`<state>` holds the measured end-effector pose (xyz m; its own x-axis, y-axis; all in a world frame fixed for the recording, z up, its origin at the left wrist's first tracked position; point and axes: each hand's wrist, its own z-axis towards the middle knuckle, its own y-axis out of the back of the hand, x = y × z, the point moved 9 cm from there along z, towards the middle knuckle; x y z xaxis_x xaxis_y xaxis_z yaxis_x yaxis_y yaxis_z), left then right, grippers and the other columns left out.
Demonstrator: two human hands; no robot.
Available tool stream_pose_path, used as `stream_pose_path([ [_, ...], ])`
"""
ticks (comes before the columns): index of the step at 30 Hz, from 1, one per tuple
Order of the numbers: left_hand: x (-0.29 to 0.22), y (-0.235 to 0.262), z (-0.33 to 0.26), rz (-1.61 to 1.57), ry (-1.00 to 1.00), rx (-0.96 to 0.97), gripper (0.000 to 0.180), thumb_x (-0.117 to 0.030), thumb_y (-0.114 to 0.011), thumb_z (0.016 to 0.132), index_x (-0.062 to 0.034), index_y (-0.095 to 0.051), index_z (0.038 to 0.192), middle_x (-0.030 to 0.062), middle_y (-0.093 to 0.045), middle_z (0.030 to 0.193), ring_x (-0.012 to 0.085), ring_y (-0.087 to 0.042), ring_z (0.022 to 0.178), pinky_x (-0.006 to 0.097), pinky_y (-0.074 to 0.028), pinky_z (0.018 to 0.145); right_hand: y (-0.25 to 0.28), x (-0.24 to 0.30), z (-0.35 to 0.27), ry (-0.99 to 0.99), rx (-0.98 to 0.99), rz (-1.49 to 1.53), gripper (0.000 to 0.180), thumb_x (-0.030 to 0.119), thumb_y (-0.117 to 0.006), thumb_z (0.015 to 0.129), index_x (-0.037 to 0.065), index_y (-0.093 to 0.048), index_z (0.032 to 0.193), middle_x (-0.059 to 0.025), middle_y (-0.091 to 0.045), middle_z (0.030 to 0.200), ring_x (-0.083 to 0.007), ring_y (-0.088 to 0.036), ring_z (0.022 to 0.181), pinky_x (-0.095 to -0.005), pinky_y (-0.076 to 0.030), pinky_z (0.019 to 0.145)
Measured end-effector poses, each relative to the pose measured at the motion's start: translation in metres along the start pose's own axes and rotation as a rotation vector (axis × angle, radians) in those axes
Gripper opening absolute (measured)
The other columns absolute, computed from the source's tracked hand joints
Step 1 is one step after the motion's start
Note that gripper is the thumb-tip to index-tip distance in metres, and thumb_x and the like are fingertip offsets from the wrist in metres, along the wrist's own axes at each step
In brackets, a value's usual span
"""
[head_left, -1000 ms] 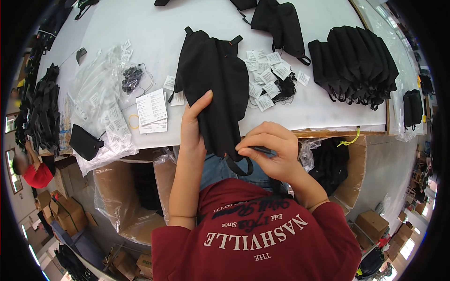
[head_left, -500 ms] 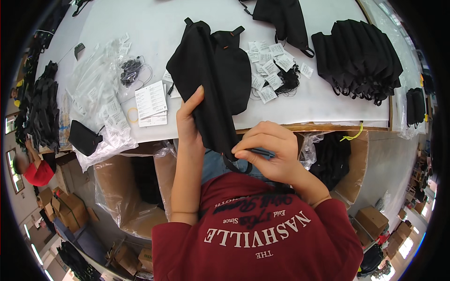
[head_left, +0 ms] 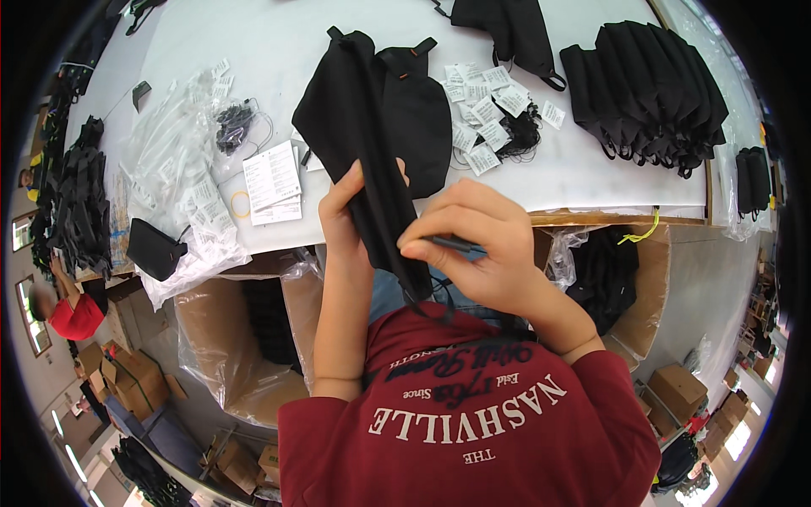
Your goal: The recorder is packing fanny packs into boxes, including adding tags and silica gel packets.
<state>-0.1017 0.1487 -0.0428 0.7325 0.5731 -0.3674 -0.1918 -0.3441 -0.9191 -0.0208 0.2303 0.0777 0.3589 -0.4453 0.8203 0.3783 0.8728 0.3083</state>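
A folded black fabric piece with small end loops (head_left: 363, 135) tilts across the table's front edge, its lower end near my lap. Around its middle, my left hand (head_left: 345, 215) is closed, thumb on top and fingertips showing at the far side. My right hand (head_left: 486, 241) is closed in a pinch at the piece's right edge. A slim dark tool (head_left: 456, 243) sticks out between those fingers; its kind is unclear. Beneath and right of the held piece, a similar black fabric piece (head_left: 422, 127) lies on the table. Thin black cord hangs at the lower end.
White tags with black strings (head_left: 486, 114) lie right of the fabric, beside a stack of black pieces (head_left: 646, 97). Leftward are printed cards (head_left: 273, 182), clear plastic bags (head_left: 182, 152) and a black pouch (head_left: 155, 248). Plastic-lined cartons (head_left: 224, 338) stand below the table edge (head_left: 617, 216).
My right hand has moved up along the fabric's edge, away from its lower corner. The left hand now wraps further around the piece, which is squeezed narrower.
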Motion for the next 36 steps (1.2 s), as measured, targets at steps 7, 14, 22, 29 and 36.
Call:
stream_pose_path([
  [7, -0.008, -0.011, 0.009, -0.231, -0.013, 0.132, 0.021, -0.01, -0.063, 0.085, -0.0034, -0.052, 0.102, 0.0005, -0.05, 0.08, 0.0095, -0.035, 0.064, 0.023, -0.032, 0.058, -0.013, -0.006, -0.015, -0.097, 0.15, 0.091, 0.011, 0.006, -0.076, 0.071, 0.005, -0.069, 0.08, -0.0034, -0.062, 0.075, -0.0158, -0.056, 0.066, -0.0267, -0.044, 0.057],
  [14, -0.027, 0.022, -0.004, 0.135, -0.161, -0.392, 0.029, -0.016, -0.052, 0.094, 0.0003, -0.055, 0.117, 0.0112, -0.064, 0.107, 0.0222, -0.062, 0.095, 0.033, -0.05, 0.084, 0.013, -0.001, -0.006, -0.025, 0.074, -0.331, 0.038, 0.021, -0.078, 0.067, 0.015, -0.063, 0.102, -0.006, -0.053, 0.115, -0.0271, -0.046, 0.108, -0.0423, -0.031, 0.095],
  [22, 0.002, -0.005, -0.026, -0.05, 0.043, -0.258, 0.042, -0.026, -0.044, 0.098, -0.0014, -0.043, 0.132, 0.0137, -0.051, 0.13, 0.0244, -0.051, 0.118, 0.041, -0.041, 0.1, -0.015, -0.017, 0.004, 0.155, 0.435, -0.702, 0.065, 0.007, -0.076, 0.057, 0.017, -0.06, 0.119, -0.0046, -0.057, 0.106, -0.0266, -0.054, 0.094, -0.0382, -0.043, 0.085],
  [29, -0.077, 0.009, -0.055, 1.286, -0.583, -0.315, 0.082, -0.006, -0.069, 0.08, -0.006, -0.018, 0.145, 0.0153, -0.039, 0.136, 0.024, -0.043, 0.122, 0.036, -0.034, 0.103, 0.013, -0.05, 0.013, -0.425, 0.303, 0.137, 0.047, 0.002, -0.072, 0.072, 0.008, -0.058, 0.117, -0.0055, -0.062, 0.1, -0.0195, -0.06, 0.091, -0.0303, -0.045, 0.081],
  [36, -0.079, -0.012, -0.054, 1.114, -0.3, 0.082, 0.039, 0.001, -0.064, 0.081, -0.0055, -0.058, 0.119, 0.0092, -0.052, 0.117, 0.0185, -0.05, 0.109, 0.028, -0.036, 0.095, 0.018, -0.053, 0.015, -0.411, 0.352, 0.31, 0.041, 0.004, -0.073, 0.068, 0.004, -0.064, 0.108, -0.0069, -0.061, 0.095, -0.0149, -0.057, 0.092, -0.0252, -0.041, 0.085],
])
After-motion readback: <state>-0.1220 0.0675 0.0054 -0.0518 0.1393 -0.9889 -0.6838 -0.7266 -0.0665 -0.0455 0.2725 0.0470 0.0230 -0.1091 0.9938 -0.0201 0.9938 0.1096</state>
